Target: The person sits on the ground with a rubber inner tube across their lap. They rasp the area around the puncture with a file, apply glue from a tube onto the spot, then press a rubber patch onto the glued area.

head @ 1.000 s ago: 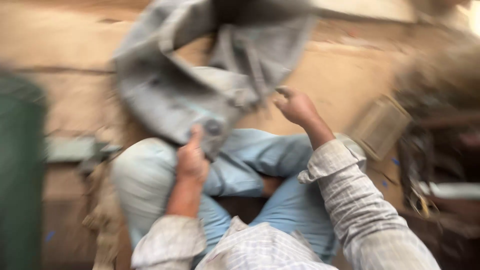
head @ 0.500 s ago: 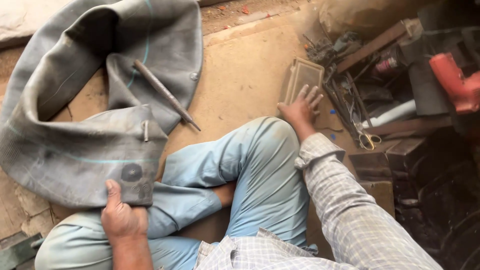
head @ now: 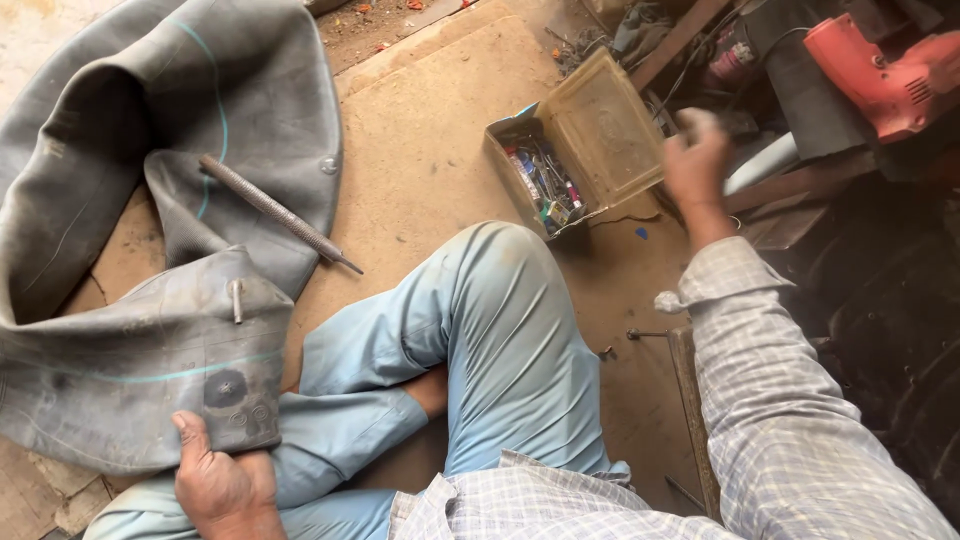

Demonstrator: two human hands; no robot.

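While seated cross-legged on the ground in light blue trousers, the person works with a big grey rubber inner tube that fills the left side of the view, flattened and folded over on itself, with a thin teal line running along it. Left hand at bottom left is closed on the tube's near folded edge, thumb on top pinching the rubber just beside a round black patch. A short metal valve stem sticks up from the fold above that patch. On the tube's upper fold lies a long dark metal rasp or file, angled down to the right, its pointed tip reaching the tan board that covers the floor. Tube's lower part rests against the left knee.

Centre: bent right knee raised, bare foot tucked under it. Past the knee sits a small open box, dirty yellowish lid flipped back, small tubes and bits inside, too small to tell apart.

Right hand is raised just right of the box lid, motion-blurred; fingers look curled, cannot tell if it grips anything. Checked shirt sleeve runs down the right side. Top right: red power drill among dark clutter. A thin metal rod lies near a wooden plank edge by the sleeve.
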